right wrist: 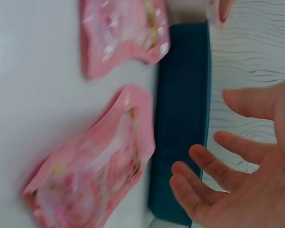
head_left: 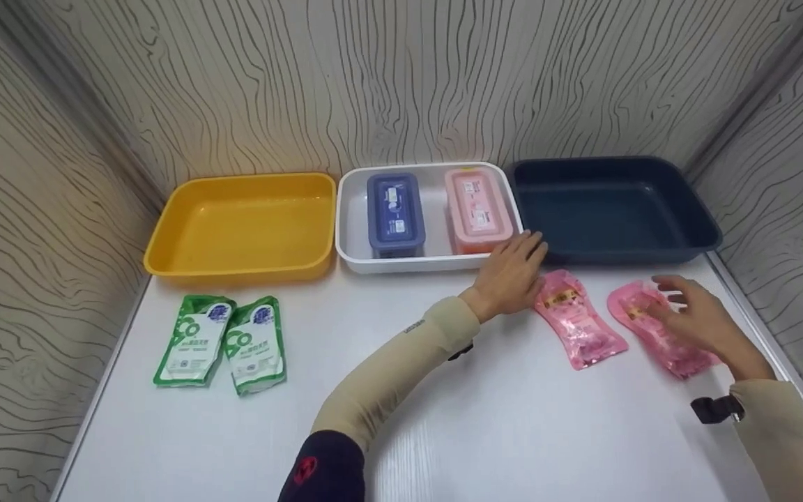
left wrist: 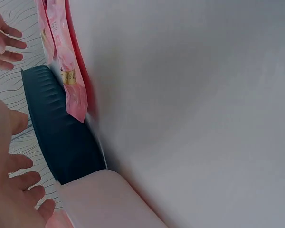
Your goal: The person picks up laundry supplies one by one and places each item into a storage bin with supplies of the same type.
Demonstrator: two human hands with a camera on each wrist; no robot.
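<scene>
Two pink pouches lie on the white table in front of the dark blue tray (head_left: 617, 256). Over the right-hand pouch (head_left: 680, 355) hovers my right hand (head_left: 701, 321), fingers spread and loosely bent; the right wrist view shows a gap between it and the pouch (right wrist: 99, 166). My left hand (head_left: 509, 275) is above the front right corner of the white tray (head_left: 415, 265), beside the left pink pouch (head_left: 579, 324). Its fingers are extended and hold nothing in the left wrist view. In the white tray sit a blue lidded box (head_left: 396, 213) and a pink lidded box (head_left: 478, 206).
A yellow tray (head_left: 241, 272) stands at the left of the row, against the patterned back wall (head_left: 415, 84). Two green and white pouches, one left (head_left: 194, 341) and one right (head_left: 256, 345), lie in front of it. Side walls bound the table on both sides.
</scene>
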